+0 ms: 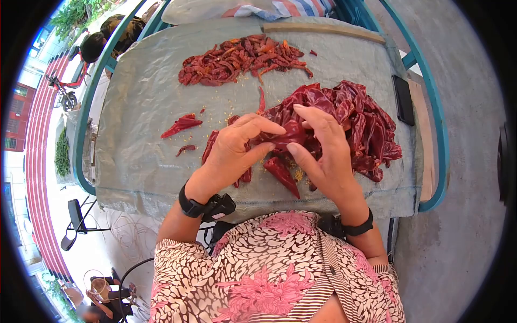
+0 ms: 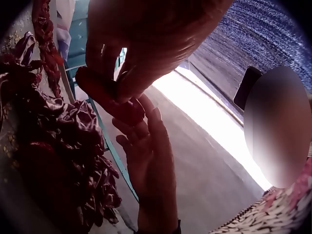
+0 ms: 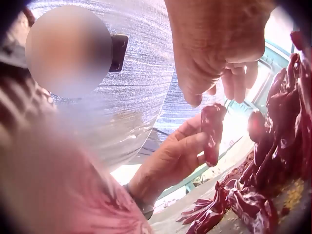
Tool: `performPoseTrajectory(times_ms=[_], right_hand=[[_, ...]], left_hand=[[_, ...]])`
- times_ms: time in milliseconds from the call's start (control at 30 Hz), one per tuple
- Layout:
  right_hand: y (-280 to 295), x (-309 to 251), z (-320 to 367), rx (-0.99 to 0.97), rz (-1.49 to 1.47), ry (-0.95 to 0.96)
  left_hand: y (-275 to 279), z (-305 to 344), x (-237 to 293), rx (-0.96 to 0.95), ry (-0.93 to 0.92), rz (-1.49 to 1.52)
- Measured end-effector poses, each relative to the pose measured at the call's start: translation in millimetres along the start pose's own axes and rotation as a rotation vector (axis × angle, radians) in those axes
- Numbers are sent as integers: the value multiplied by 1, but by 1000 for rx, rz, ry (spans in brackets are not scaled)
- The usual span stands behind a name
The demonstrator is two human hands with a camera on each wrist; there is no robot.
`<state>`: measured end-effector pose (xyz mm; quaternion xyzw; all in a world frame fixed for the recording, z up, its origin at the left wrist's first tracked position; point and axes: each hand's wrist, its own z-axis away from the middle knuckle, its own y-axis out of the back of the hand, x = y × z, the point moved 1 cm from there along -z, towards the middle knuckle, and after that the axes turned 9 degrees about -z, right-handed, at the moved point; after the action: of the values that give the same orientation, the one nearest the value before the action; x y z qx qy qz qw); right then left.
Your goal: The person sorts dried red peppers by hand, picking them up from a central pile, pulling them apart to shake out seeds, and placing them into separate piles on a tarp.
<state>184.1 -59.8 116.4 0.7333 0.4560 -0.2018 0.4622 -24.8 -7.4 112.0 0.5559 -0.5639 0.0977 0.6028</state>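
In the head view, my left hand (image 1: 229, 148) pinches a dark red dried chili pepper (image 1: 293, 135) between thumb and fingers. The left wrist view shows the same dried chili pepper (image 2: 105, 95) in that grip. My right hand (image 1: 328, 153) is at the pepper's other end, thumb and fingers spread apart around it. In the right wrist view, the right hand's thumb (image 3: 192, 95) is just above the pepper's end. Below and beyond the hands lies a heap of large, glossy dried chilies (image 1: 355, 118). One loose chili (image 1: 283, 175) lies under the hands.
A second pile of smaller, wrinkled chilies (image 1: 242, 59) lies farther back on the grey-green woven sheet (image 1: 134, 107). Single chili pieces (image 1: 182, 125) and yellow seeds are scattered at left. A phone (image 1: 403, 100) lies by the right edge. A teal metal rail (image 1: 439, 134) surrounds the sheet.
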Motion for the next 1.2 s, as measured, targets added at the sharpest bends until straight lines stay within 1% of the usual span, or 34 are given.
performPoseTrajectory(times_ms=[33, 100, 133, 233, 300, 333, 367, 433, 533, 633, 667, 733, 833, 933, 967, 1033, 1100, 1200], right_hand=[[-2, 1, 0, -14, -77, -30], [-6, 4, 1, -42, -231, -88], [-5, 0, 0, -69, -249, -150], [-2, 0, 1, -25, -197, -140], [6, 6, -1, 67, -88, -64], [12, 7, 0, 110, -78, -122], [20, 10, -1, 148, 3, -110], [29, 10, 0, 217, -20, -224], [42, 21, 3, 262, 78, -272], [46, 36, 6, 290, 212, -241], [47, 34, 8, 297, 190, -331], [48, 33, 8, 288, 193, -354], [47, 33, 12, 250, 196, -342], [44, 36, 16, 170, 180, -324], [43, 36, 17, 137, 172, -320], [41, 34, 17, 142, 181, -319], [40, 36, 18, 141, 192, -294], [40, 32, 18, 179, 180, -320]], left_hand=[[-1, 0, 1, 10, -31, -8], [1, 2, 1, 16, 25, 44], [2, 3, 1, 20, 51, 71], [6, 6, -13, 13, 196, 265], [17, 6, -17, 94, 323, 113], [22, 6, -18, 135, 385, 35], [26, 9, -24, 96, 368, -95], [28, 15, -39, 17, 330, -354], [24, 20, -45, -104, 308, -291], [24, 18, -37, -192, 400, -219], [22, 19, -45, -146, 327, -312], [16, 19, -66, -54, 178, -494], [15, 17, -68, -128, 288, -546], [10, 10, -63, -64, 415, -534], [9, 11, -68, -47, 375, -558], [6, 10, -79, -13, 292, -604], [9, 9, -84, 1, 307, -509], [14, 6, -83, 45, 302, -402]])
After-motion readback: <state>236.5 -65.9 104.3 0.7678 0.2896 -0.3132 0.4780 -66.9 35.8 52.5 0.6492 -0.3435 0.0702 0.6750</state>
